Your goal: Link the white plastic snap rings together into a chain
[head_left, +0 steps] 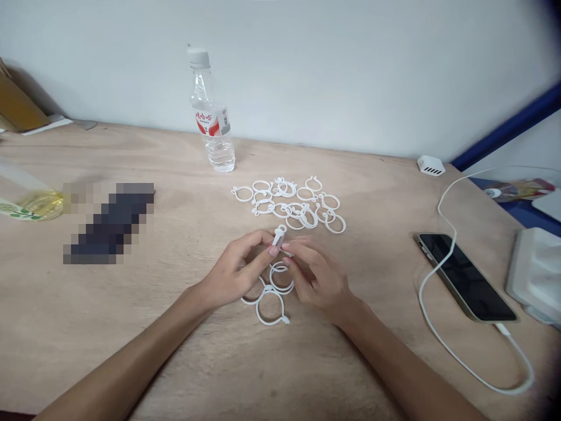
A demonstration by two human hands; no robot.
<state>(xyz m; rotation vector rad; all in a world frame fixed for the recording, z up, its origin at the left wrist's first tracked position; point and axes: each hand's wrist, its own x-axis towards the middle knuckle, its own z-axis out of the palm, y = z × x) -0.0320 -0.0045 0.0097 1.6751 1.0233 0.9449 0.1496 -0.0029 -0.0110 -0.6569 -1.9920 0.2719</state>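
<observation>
Between thumb and fingers, my left hand (236, 269) pinches a white plastic curtain ring (279, 235), its small eyelet sticking up. My right hand (322, 280) is closed at the right of it, fingertips gripping a thin white end; whether this belongs to the same ring is hidden by the fingers. Just below my hands lie several white curtain rings (270, 307) on the wooden table (210, 362), some partly covered by my fingers. Beyond my hands, a loose pile of similar curtain rings (295, 217) spreads out, many overlapping.
A water bottle (213, 126) stands behind the pile. At the right lies a phone (468, 278) with a white cable (423, 298), near a white tray (537, 269). A blurred-out dark object (111, 225) and a yellowish clear item (46, 204) are at the left.
</observation>
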